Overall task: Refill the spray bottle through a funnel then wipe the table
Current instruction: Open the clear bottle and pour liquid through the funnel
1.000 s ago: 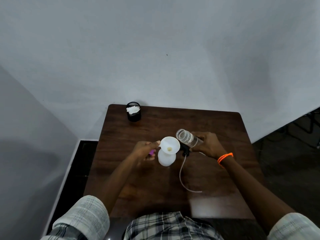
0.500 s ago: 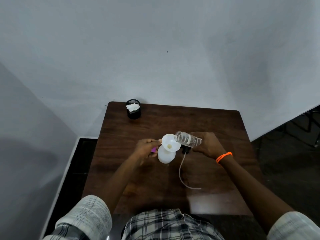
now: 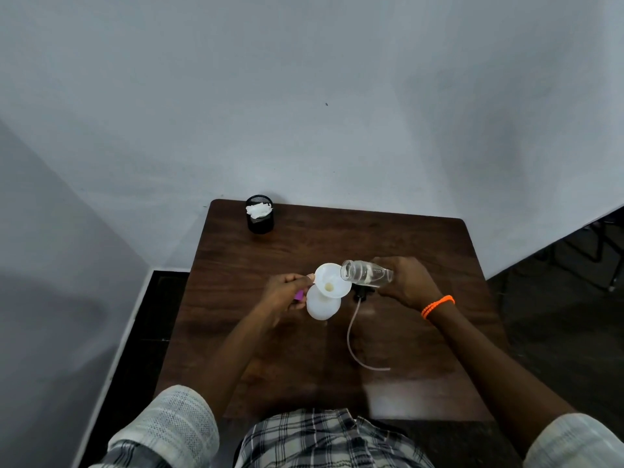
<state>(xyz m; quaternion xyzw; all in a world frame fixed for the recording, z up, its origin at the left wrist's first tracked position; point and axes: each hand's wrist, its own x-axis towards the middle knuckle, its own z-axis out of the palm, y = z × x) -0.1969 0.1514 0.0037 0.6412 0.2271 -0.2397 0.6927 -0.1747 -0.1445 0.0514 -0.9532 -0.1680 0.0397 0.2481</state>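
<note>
A white spray bottle [image 3: 322, 305] stands mid-table with a white funnel [image 3: 332, 280] seated in its neck. My left hand [image 3: 285, 293] pinches the funnel's left rim; something purple [image 3: 298, 295] shows under its fingers. My right hand [image 3: 407, 282] grips a clear plastic bottle [image 3: 366, 273], tipped nearly flat with its open mouth over the funnel's right rim. The black spray head [image 3: 363, 292] with its long clear dip tube [image 3: 354, 342] lies on the table just right of the spray bottle.
A black mesh cup [image 3: 260, 219] holding a white cloth [image 3: 258, 209] stands at the far left corner of the dark wooden table [image 3: 422, 244]. The table sits against a white wall. Dark floor shows on both sides.
My right hand has tipped the clear bottle further down, bringing its mouth from above the funnel to its right rim. My left hand has stayed on the funnel.
</note>
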